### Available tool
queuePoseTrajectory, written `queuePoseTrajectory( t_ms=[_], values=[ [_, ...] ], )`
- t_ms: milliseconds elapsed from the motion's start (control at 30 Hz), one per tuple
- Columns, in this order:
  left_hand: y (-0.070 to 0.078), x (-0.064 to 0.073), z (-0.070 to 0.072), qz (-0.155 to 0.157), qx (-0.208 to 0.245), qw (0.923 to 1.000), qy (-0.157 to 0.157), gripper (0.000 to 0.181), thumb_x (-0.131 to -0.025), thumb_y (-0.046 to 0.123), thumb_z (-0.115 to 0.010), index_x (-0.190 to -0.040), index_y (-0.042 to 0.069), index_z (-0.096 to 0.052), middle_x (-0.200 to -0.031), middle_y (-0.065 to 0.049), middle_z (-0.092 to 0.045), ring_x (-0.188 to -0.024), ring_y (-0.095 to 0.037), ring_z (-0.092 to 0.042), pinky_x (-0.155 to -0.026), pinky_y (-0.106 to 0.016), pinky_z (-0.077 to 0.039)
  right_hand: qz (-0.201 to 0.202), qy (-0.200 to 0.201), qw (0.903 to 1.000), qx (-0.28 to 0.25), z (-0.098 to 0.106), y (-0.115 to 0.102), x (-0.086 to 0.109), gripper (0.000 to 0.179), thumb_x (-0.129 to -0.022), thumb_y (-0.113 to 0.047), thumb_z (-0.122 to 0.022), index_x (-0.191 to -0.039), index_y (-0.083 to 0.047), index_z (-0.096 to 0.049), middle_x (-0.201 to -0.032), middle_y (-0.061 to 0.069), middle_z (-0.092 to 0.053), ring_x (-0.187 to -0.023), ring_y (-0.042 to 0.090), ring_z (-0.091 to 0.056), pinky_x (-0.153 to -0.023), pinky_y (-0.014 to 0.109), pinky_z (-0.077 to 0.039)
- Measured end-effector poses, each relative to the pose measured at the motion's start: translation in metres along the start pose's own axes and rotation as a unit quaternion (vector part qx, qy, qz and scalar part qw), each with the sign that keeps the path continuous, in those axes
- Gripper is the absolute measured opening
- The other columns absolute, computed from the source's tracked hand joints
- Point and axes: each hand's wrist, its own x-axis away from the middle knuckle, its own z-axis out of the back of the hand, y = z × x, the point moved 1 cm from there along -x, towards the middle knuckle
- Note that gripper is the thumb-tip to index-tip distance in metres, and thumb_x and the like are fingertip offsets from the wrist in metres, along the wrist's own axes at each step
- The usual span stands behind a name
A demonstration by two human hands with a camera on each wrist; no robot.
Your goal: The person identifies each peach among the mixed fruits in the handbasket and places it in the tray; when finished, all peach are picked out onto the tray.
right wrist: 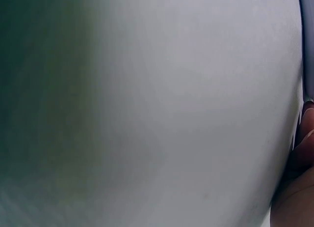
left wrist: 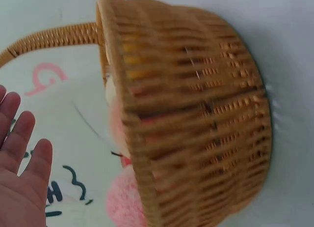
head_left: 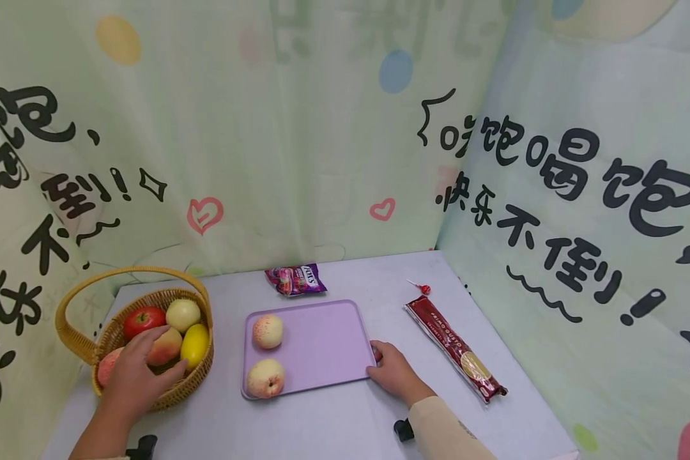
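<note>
My left hand hovers over the near side of a wicker basket, fingers spread above a peach. Around that peach are a yellow lemon-shaped fruit, a pale round fruit, a red fruit and a pink one. In the left wrist view the hand appears apart from the basket's rim. My right hand grips the right edge of a purple tray, thumb near the front corner. Two pale peaches sit at the tray's left end.
A purple snack bag lies behind the tray. To the right lie a long dark-red packet and a small red lollipop. The basket's arched handle rises at its back. Printed fabric walls enclose the white table.
</note>
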Motion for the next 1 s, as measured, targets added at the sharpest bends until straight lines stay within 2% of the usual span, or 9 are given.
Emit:
queuePoseTrajectory(
  t_ms=[200, 333, 533, 800, 1000],
  values=[
    [-0.014, -0.003, 0.005, 0.052, -0.004, 0.9986, 0.004, 0.077, -0.084, 0.035, -0.085, -0.145, 0.002, -0.051, -0.145, -0.027, -0.05, -0.121, -0.052, -0.051, -0.093, -0.073, -0.043, -0.001, 0.003, 1.0, -0.002, 0.0, 0.0, 0.001, 0.066, -0.09, -0.014, -0.076, -0.147, 0.003, -0.049, -0.097, 0.005, -0.055, -0.087, 0.019, -0.052, -0.073, 0.032, -0.048],
    [-0.02, -0.005, 0.007, 0.064, -0.013, 0.9978, 0.007, 0.078, -0.084, 0.035, -0.084, -0.146, 0.002, -0.05, -0.145, -0.029, -0.049, -0.127, -0.054, -0.046, -0.096, -0.076, -0.041, 0.0, 0.002, 1.0, -0.003, 0.0, 0.0, 0.001, 0.066, -0.09, -0.014, -0.075, -0.147, 0.003, -0.049, -0.097, 0.005, -0.055, -0.087, 0.019, -0.052, -0.074, 0.032, -0.048],
    [-0.031, -0.01, 0.011, 0.094, -0.015, 0.9954, -0.011, 0.086, -0.085, 0.047, -0.082, -0.148, 0.0, -0.046, -0.147, -0.031, -0.045, -0.131, -0.055, -0.04, -0.1, -0.078, -0.037, 0.0, 0.006, 1.0, -0.003, 0.0, 0.0, 0.002, 0.065, -0.09, -0.014, -0.076, -0.147, 0.003, -0.049, -0.097, 0.005, -0.055, -0.087, 0.019, -0.052, -0.075, 0.033, -0.049],
    [-0.048, -0.015, 0.02, 0.135, -0.021, 0.9901, -0.033, 0.093, -0.087, 0.05, -0.079, -0.15, -0.006, -0.04, -0.151, -0.037, -0.036, -0.136, -0.058, -0.033, -0.104, -0.078, -0.033, 0.014, 0.013, 0.9998, 0.004, 0.0, -0.001, 0.001, 0.064, -0.087, -0.012, -0.075, -0.145, 0.005, -0.051, -0.095, 0.005, -0.055, -0.086, 0.017, -0.051, -0.072, 0.031, -0.046],
    [-0.055, -0.017, 0.022, 0.165, -0.025, 0.9847, -0.048, 0.101, -0.087, 0.056, -0.076, -0.153, -0.008, -0.034, -0.153, -0.039, -0.032, -0.137, -0.059, -0.03, -0.106, -0.077, -0.032, 0.009, 0.015, 0.9998, 0.008, 0.0, 0.0, 0.0, 0.064, -0.088, -0.014, -0.074, -0.145, 0.004, -0.051, -0.095, 0.003, -0.054, -0.086, 0.016, -0.051, -0.071, 0.03, -0.045]
  ],
)
